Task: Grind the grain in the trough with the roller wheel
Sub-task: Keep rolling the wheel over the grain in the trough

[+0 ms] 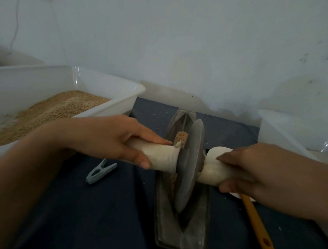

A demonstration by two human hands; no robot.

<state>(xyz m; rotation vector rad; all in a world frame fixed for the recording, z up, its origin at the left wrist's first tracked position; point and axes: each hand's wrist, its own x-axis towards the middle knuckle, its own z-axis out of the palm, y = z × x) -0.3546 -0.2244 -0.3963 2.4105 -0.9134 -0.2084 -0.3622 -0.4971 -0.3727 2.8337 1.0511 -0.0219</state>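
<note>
Grain (181,138) sits heaped in the trough (181,228) just beyond the roller wheel (190,163), which stands on edge in the groove; I have my left hand (110,139) wrapped round the left handle (160,157) and my right hand (251,167) round the right handle (212,169), both grips closed, so I judge pressure stays even across the axle; trough lies lengthwise on the counter (109,206) for rolling away from me.
</note>
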